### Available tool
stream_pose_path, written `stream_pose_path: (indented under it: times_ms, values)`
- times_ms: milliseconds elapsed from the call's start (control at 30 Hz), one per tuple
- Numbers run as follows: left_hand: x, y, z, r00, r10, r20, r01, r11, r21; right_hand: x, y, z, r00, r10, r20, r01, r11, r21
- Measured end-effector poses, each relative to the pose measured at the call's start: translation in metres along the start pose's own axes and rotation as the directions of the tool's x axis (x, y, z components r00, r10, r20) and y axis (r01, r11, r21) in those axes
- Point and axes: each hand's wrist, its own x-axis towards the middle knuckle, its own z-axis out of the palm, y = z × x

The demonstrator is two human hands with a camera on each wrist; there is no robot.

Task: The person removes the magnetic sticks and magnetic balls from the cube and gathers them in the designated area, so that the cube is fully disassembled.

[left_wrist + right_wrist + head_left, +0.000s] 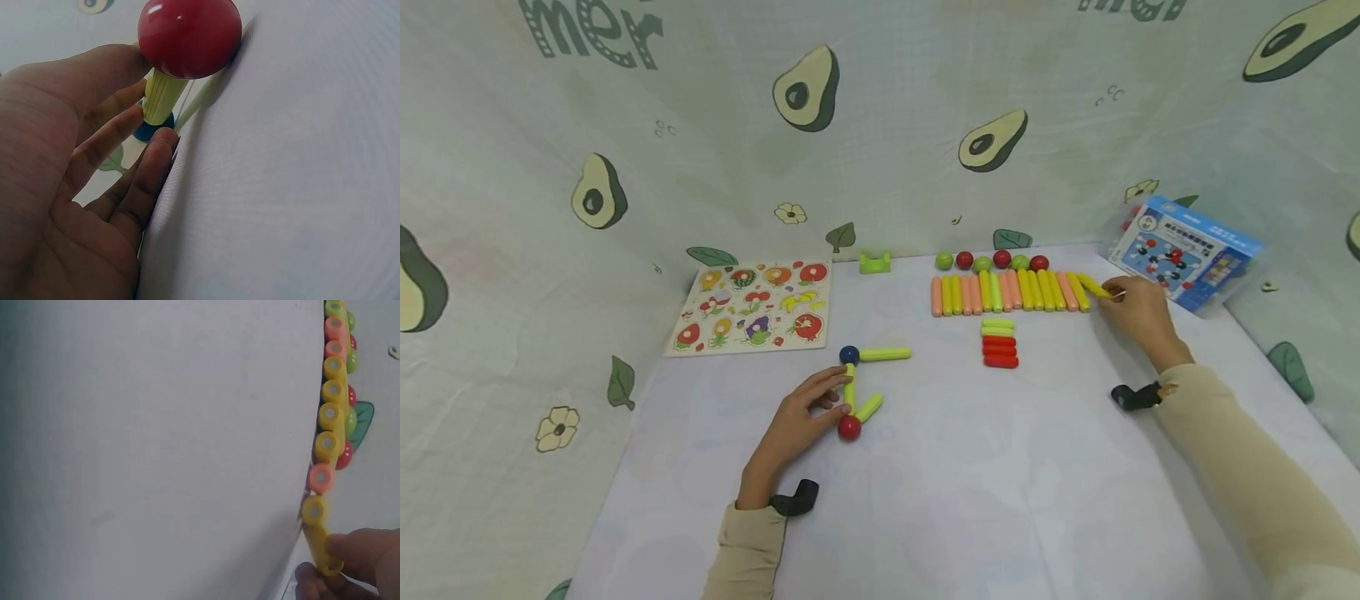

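Note:
My right hand [1141, 317] pinches a yellow stick [1093, 285] between thumb and fingers at the right end of a row. In the right wrist view, this yellow stick [320, 547] slants beside the last one in line. My left hand [800, 423] rests at the left side of a yellow-green stick [850, 399], fingers relaxed and tips touching it. That stick joins a red ball [850, 428] to a blue ball [849, 356]. Another yellow-green stick [886, 354] extends right from the blue ball, and a shorter-looking one [870, 407] slants up from the red ball.
Pink, yellow and green sticks [1007, 292] form the row, with red and green balls [964, 260] behind. Red and yellow-green sticks [999, 351] lie stacked in front. A fruit picture board [752, 307], a green plastic piece [875, 263] and a blue box [1183, 250] stand farther back.

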Motion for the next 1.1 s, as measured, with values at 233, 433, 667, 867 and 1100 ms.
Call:
stream_pose_path:
  times_ms: [233,433,667,867,1100]
  values:
    - [0.0,0.004,-0.005,1.0,0.008,-0.005,-0.008,1.0,0.005,-0.002,-0.006,0.001,0.99,0.006,0.141,-0.006,1.0,0.002]
    - [0.002,0.003,-0.007,1.0,0.0,0.001,0.0,1.0,0.018,-0.018,-0.024,0.003,0.993,-0.067,0.096,0.071,0.997,-0.041]
    - [0.002,0.002,-0.005,1.0,0.004,0.007,-0.004,1.0,0.01,-0.061,-0.097,0.023,0.917,-0.398,-0.011,0.398,0.917,0.036]
    - [0.003,0.001,-0.001,1.0,-0.003,0.004,0.003,1.0,-0.007,-0.085,-0.16,0.047,0.713,-0.699,0.052,0.681,0.708,0.188]
    - [0.001,0.0,0.001,1.0,-0.006,0.003,0.006,1.0,-0.014,-0.105,-0.209,0.081,0.61,-0.769,0.192,0.708,0.638,0.303]
